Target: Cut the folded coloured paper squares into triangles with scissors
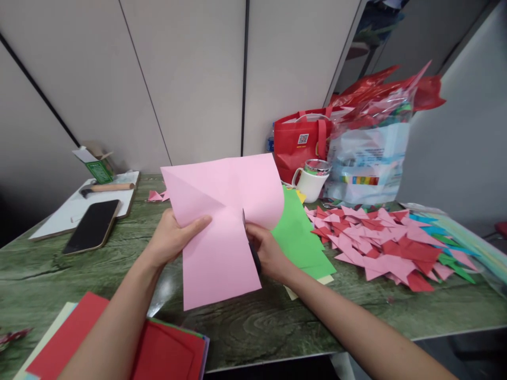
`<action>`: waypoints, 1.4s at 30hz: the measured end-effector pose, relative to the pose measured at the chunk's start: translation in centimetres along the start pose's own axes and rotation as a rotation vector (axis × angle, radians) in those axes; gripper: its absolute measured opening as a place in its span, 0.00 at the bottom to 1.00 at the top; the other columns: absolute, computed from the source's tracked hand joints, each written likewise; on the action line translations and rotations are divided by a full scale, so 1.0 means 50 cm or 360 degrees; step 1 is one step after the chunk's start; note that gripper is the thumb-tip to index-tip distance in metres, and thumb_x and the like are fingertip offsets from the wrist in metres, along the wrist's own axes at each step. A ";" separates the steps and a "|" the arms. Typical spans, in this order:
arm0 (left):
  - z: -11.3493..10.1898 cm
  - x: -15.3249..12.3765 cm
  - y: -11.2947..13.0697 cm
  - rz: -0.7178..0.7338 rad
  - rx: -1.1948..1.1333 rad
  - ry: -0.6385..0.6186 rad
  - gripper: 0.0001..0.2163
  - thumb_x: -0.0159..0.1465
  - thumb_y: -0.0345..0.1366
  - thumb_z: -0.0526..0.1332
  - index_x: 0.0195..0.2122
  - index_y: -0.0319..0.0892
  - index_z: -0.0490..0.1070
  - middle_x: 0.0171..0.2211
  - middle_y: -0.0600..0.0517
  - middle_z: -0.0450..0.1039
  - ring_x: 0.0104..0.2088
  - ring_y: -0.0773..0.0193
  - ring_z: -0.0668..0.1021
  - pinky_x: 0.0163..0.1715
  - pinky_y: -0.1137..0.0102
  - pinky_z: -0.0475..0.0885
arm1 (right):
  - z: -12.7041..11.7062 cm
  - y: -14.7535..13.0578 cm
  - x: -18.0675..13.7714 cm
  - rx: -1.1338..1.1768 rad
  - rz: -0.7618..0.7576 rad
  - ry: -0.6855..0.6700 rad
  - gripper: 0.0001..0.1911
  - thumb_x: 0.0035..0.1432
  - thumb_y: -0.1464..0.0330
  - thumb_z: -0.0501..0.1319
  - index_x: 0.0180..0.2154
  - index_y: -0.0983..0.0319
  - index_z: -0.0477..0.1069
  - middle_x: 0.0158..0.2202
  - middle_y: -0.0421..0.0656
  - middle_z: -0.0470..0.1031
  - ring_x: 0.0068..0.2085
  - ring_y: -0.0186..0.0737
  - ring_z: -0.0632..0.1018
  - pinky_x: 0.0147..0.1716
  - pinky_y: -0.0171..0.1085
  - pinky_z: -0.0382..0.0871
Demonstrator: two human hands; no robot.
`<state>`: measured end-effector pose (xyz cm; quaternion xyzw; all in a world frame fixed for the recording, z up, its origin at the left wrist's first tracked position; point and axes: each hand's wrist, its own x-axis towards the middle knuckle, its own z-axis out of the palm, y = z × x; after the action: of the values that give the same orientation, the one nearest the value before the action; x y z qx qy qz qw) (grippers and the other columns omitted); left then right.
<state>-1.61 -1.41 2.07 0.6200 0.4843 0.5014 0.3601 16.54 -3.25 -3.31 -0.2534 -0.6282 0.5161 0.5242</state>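
A creased sheet of pink paper (214,248) is held up over the table, slit from its near edge up toward the middle. My left hand (174,237) grips its left side, thumb on top and fingers behind. In my right hand (267,250) is a pair of dark-handled scissors (254,257), its blade tip at the upper end of the slit. The paper right of the cut curls up above my right hand. Most of the scissors is hidden by the paper and my fingers.
Green sheets (303,237) and a pile of cut paper stars (380,243) lie to the right. Behind stand a white mug (311,182), a red bag (289,142) and a plastic bag (368,158). At left are a phone (93,226), a hammer (113,187) and red paper (168,351).
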 end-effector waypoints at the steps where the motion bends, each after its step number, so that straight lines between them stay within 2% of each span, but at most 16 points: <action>1: 0.000 0.000 0.001 0.0001 0.0005 0.0000 0.14 0.46 0.37 0.65 0.33 0.37 0.72 0.31 0.47 0.76 0.29 0.58 0.77 0.24 0.71 0.74 | 0.001 0.000 0.000 0.0000 0.0014 0.0000 0.11 0.42 0.68 0.64 0.32 0.62 0.69 0.30 0.40 0.73 0.30 0.35 0.72 0.30 0.34 0.66; 16: -0.003 -0.002 -0.001 0.0040 -0.0032 -0.0064 0.13 0.47 0.37 0.65 0.34 0.37 0.71 0.32 0.47 0.76 0.30 0.57 0.78 0.23 0.71 0.74 | 0.009 0.003 -0.001 0.0021 -0.0006 0.0060 0.10 0.41 0.66 0.64 0.28 0.62 0.68 0.30 0.40 0.72 0.28 0.35 0.71 0.29 0.37 0.68; 24: -0.003 -0.003 -0.001 0.0018 -0.0033 -0.0096 0.13 0.48 0.37 0.64 0.33 0.37 0.71 0.32 0.47 0.76 0.29 0.58 0.77 0.22 0.72 0.73 | 0.007 0.015 -0.004 -0.0116 -0.0021 0.0140 0.07 0.42 0.68 0.63 0.28 0.62 0.69 0.30 0.40 0.73 0.32 0.37 0.72 0.30 0.38 0.69; 28: -0.003 -0.004 0.000 0.0007 -0.0044 -0.0091 0.13 0.48 0.37 0.64 0.33 0.37 0.71 0.32 0.47 0.76 0.29 0.59 0.77 0.22 0.72 0.73 | 0.007 0.024 -0.006 -0.0086 -0.0003 0.0155 0.07 0.43 0.69 0.63 0.28 0.61 0.69 0.28 0.39 0.73 0.30 0.37 0.73 0.28 0.38 0.69; 33: -0.003 -0.004 -0.001 -0.0013 -0.0080 -0.0093 0.13 0.47 0.37 0.65 0.33 0.37 0.71 0.31 0.48 0.76 0.28 0.61 0.77 0.22 0.73 0.73 | 0.010 0.019 -0.004 0.0015 0.0007 0.0186 0.08 0.39 0.68 0.65 0.24 0.63 0.68 0.26 0.38 0.73 0.27 0.35 0.73 0.27 0.36 0.69; 42: -0.001 -0.003 0.000 0.0005 -0.0038 -0.0117 0.13 0.49 0.37 0.64 0.34 0.37 0.71 0.32 0.46 0.76 0.29 0.59 0.77 0.22 0.71 0.74 | 0.012 0.022 -0.002 -0.0037 -0.0030 0.0207 0.10 0.41 0.68 0.64 0.30 0.61 0.71 0.28 0.39 0.75 0.28 0.36 0.74 0.27 0.36 0.69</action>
<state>-1.64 -1.55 2.04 0.6344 0.4636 0.4846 0.3843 15.77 -3.16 -4.32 -0.2867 -0.6011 0.4861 0.5658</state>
